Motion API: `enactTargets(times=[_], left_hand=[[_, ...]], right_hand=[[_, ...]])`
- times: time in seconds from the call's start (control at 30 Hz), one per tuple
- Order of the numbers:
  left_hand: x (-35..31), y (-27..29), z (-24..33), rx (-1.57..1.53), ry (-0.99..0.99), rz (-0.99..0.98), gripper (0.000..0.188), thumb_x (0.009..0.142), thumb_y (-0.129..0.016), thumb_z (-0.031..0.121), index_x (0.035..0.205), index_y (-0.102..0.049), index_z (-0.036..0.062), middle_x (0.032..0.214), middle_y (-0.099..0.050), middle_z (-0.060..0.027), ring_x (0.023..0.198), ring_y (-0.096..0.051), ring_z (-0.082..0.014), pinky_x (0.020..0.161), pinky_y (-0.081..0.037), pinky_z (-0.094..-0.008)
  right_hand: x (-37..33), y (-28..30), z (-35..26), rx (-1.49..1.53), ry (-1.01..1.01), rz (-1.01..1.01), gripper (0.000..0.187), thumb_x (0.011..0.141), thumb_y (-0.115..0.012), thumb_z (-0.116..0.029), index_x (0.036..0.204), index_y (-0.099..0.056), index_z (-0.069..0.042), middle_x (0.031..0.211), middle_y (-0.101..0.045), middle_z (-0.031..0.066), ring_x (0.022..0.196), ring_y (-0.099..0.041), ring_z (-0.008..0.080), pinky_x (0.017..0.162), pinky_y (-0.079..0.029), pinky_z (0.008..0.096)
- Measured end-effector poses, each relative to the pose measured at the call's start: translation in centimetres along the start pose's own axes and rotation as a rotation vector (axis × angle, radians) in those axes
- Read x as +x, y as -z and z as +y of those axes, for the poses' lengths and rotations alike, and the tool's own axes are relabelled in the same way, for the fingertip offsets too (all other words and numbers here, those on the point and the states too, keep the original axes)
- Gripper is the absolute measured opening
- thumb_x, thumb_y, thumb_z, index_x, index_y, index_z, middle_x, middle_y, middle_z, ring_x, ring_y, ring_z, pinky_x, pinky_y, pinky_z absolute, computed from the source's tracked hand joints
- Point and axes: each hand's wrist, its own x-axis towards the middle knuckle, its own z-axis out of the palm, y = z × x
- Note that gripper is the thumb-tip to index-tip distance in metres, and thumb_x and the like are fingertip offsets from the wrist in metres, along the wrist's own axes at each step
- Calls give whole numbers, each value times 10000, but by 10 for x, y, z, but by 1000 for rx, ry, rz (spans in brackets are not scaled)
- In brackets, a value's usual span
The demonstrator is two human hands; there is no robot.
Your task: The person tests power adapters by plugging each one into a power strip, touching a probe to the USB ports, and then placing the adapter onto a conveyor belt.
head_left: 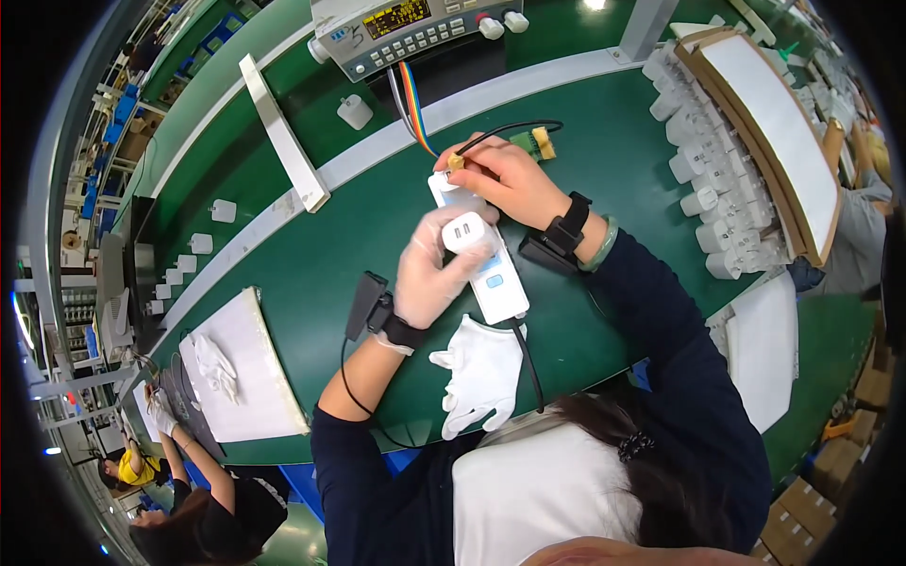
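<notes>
"Green tabletop (311,245) in the head view; what sits beyond it?"
"Grey bench instrument (415,33), lit display, knobs, with coloured wires (411,104) running down toward the right hand (514,184)."
"And the hands themselves?"
"Close together, mid-tabletop. The gloved left hand (425,274) is clasped around a white adapter (465,232), just over a long white device (500,292) with a blue button. The bare right one pinches a yellow connector (457,161) by that device's far end; I can't tell if they touch."
"Anything nearer the person?"
"One limp white glove (483,373), beside a black cable (528,368)."
</notes>
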Motion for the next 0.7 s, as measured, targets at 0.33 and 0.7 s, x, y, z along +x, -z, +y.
enactTargets(times=[0.33, 0.7], left_hand=[[2, 4, -9, 853, -423, -128, 493, 771, -743, 141, 1208, -539, 37, 1119, -671, -81, 952, -645, -184, 987, -420, -361], [61, 43, -37, 515, -175, 57, 480, 807, -748, 175, 1251, -601, 66, 1113, -672, -76, 971, -639, -168, 897, -475, -306]], right_hand=[[-5, 0, 2, -4, 30, 47, 217, 892, -664, -202, 992, -698, -12, 973, -665, 95, 890, -617, 227, 756, -498, 309], [16, 16, -54, 136, 158, 280, 155, 902, -620, -134, 898, -668, 13, 949, -663, 82, 822, -593, 185, 774, -476, 287]])
